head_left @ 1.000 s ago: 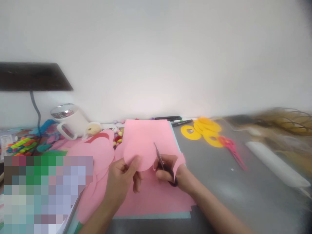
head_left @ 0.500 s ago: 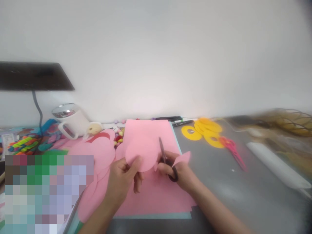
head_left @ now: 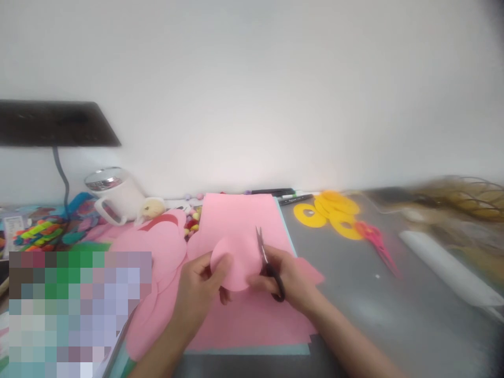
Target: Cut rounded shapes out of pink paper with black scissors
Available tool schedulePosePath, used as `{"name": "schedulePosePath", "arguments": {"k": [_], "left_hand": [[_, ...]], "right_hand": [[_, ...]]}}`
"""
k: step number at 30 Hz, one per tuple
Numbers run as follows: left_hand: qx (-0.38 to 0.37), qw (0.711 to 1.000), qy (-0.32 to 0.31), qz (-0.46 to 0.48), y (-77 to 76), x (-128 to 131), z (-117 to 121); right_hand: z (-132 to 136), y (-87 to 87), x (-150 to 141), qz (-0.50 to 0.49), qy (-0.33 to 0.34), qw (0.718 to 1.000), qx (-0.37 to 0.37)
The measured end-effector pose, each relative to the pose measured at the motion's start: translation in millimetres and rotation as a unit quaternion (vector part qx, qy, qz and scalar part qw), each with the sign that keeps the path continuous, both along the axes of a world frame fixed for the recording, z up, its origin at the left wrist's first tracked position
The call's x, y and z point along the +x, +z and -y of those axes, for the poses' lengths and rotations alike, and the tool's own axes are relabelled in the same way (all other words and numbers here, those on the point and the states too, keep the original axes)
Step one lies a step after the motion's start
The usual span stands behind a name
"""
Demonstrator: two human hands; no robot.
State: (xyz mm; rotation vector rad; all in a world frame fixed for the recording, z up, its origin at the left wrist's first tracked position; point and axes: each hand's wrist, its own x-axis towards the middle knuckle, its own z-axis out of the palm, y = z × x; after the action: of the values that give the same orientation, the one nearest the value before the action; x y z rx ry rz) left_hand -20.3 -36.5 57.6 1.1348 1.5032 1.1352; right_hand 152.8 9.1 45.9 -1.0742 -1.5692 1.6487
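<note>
My left hand point(head_left: 205, 278) pinches a round pink paper circle point(head_left: 236, 262) at its left edge, thumb on top. In my right hand point(head_left: 287, 281) are scissors point(head_left: 274, 275) with black handles, their blades pointing up and slightly parted. The right fingertips touch or nearly touch the circle's lower right edge. Underneath both hands lie pink paper sheets point(head_left: 244, 210), with a light blue sheet point(head_left: 248, 348) showing at the edges. A pink paper scrap point(head_left: 310, 270) lies just beyond my right wrist, partly hidden by it.
Overlapping pink paper shapes point(head_left: 161, 252) cover the left side, near a white mug point(head_left: 118, 197). On the right are yellow paper rings point(head_left: 310, 215), pink scissors point(head_left: 378, 244) and a long white object point(head_left: 449, 268). Black pens point(head_left: 295, 199) lie along the wall.
The pink scrap that stood up over my right hand now lies to its right on the table. The circle has moved slightly down and right, and the scissor blades have parted a little.
</note>
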Motion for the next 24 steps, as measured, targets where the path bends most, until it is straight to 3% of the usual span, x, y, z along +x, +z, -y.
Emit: {"name": "schedulePosePath", "arguments": {"k": [2,8,15,17,24], "left_hand": [[-0.002,1.000,-0.007,0.003,0.0,-1,0],[-0.009,0.999,-0.017,0.028,1.2,1,1],[-0.035,0.990,-0.121,0.059,-4.0,7,1],[-0.032,0.994,-0.098,0.045,-5.9,8,1],[0.006,0.997,0.058,0.056,3.5,13,3]], "right_hand": [[1,0.2,0,-0.011,-0.012,1.000,0.015],[-1,-2.3,3,-0.028,-0.142,0.989,0.006],[1,-1.5,-1,-0.068,-0.244,0.967,-0.009],[2,-1.5,-2,-0.074,-0.212,0.974,-0.019],[4,0.9,-3,-0.063,0.004,0.998,-0.007]]}}
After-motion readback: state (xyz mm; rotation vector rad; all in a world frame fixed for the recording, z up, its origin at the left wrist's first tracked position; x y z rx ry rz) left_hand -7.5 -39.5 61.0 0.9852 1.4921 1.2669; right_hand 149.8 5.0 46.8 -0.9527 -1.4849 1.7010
